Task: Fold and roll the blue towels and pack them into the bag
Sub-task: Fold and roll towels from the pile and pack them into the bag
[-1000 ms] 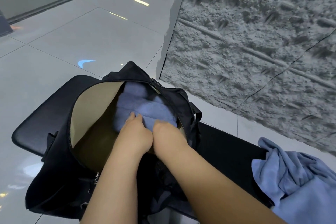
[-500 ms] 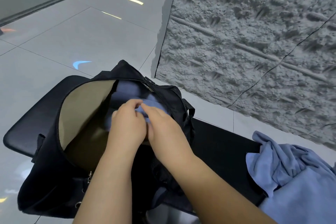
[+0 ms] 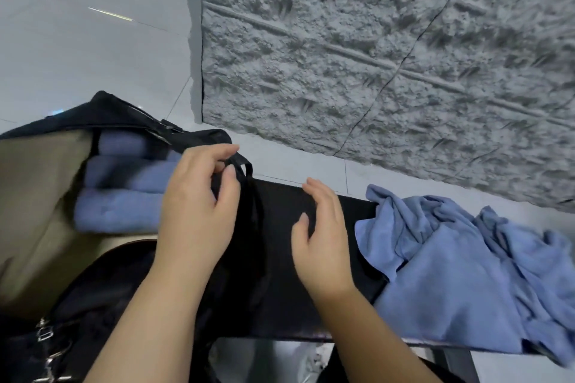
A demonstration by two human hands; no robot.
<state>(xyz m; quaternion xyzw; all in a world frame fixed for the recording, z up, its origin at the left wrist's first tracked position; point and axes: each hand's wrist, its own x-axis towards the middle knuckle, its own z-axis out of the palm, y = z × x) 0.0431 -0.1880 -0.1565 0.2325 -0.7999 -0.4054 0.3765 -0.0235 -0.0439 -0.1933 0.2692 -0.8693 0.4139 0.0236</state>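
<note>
Black bench (image 3: 280, 258) carries the bag (image 3: 118, 115); rolled towels (image 3: 124, 183) lie left-right. Left hand (image 3: 199, 208) pinches its strap (image 3: 245, 168); right hand (image 3: 323, 236) fingers apart.

Black padded bench (image 3: 280, 258) on pale tiled floor (image 3: 77, 56). Open black bag (image 3: 102, 109) resting on left end; crumpled blue towels (image 3: 466, 274) heaped on right end.

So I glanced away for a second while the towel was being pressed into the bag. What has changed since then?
Both hands have come out of the bag. The left hand now pinches the black strap loop at its rim; the right hand is open, moving toward the loose towels. The rolled towels stay packed, the loose pile untouched.
</note>
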